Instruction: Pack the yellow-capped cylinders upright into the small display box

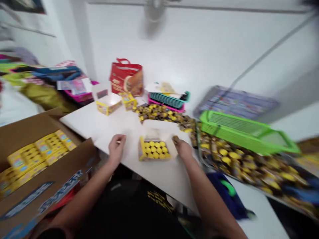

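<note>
a right hand (183, 148) is pinching a small dark piece (175, 139) at three o'clock of an open box (154, 158) on a white table (159, 174), a raised flap (171, 146) standing between. at nine, a left hand (116, 148) is curling its fingers, contents unclear. loose yellow-topped pieces (161, 113) are crowding twelve o'clock; a brown carton (72, 162) is sitting beyond the left hand.
</note>
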{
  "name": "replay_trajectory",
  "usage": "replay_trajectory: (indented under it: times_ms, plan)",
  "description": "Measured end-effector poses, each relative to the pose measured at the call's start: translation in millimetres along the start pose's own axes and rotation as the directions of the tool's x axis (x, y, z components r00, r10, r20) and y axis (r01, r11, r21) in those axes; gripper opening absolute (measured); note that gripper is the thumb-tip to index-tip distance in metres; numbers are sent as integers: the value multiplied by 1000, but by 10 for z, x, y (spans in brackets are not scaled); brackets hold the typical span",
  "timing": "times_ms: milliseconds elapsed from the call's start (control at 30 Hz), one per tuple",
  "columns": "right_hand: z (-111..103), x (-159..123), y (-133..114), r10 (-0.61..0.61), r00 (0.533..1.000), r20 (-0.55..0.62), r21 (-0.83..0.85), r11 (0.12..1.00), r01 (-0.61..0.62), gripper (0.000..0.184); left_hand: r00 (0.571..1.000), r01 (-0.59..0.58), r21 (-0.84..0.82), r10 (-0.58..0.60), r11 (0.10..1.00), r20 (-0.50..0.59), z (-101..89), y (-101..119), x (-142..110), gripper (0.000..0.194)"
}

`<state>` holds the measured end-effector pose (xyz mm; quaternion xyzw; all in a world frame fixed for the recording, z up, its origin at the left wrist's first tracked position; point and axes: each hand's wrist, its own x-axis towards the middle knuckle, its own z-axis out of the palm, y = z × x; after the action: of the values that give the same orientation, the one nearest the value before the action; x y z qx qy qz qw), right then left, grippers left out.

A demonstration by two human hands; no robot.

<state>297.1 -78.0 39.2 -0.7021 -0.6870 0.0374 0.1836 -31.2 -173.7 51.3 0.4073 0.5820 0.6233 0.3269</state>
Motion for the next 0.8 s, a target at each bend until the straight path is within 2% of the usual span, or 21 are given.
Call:
replay_trajectory:
  times_ms: [67, 133, 200, 267, 300, 400, 467, 533, 633, 733, 800]
  plan:
    - [-53, -146, 290, 89, 996, -23, 59, 994, -88, 27, 967, -247, 71, 251, 966, -46, 8, 51, -64, 22]
    - [-58, -256, 379, 132, 986, -106, 199, 974, -109, 36, 900, -435, 109, 433, 894, 45, 47, 168, -161, 17]
    - [-94, -393, 340, 153, 960, -235, 454, 890, -30, 47, 842, -519, 67, 497, 852, 212, 144, 318, -256, 13]
    - [-202, -568, 221, 147, 926, -349, 648, 752, 124, 51, 789, -517, -8, 481, 856, 383, 307, 465, -318, 16]
    - [-282, -657, 142, 119, 915, -386, 679, 708, 195, 49, 765, -491, -39, 452, 870, 459, 406, 529, -335, 20]
    - [-552, -849, -133, -57, 909, -414, 609, 725, 322, 40, 710, -336, -90, 315, 938, 630, 712, 662, -341, 41]
    - [-682, -892, -320, -181, 911, -371, 564, 735, 376, 36, 680, -217, -130, 246, 967, 691, 863, 701, -332, 53]
    - [-734, -886, -489, -262, 917, -302, 560, 729, 393, 32, 668, -123, -182, 217, 976, 711, 937, 714, -322, 47]
    - [-709, -831, -689, -265, 944, -194, 672, 665, 325, 30, 696, 25, -219, 140, 975, 704, 913, 729, -290, 36]
    - [-668, -736, -823, -229, 972, -49, 855, 494, 159, 34, 718, 191, -245, 36, 951, 695, 807, 764, -208, 42]
    - [-666, -649, -882, -243, 970, 14, 914, 397, 86, 36, 716, 241, -257, 7, 936, 698, 732, 778, -130, 44]
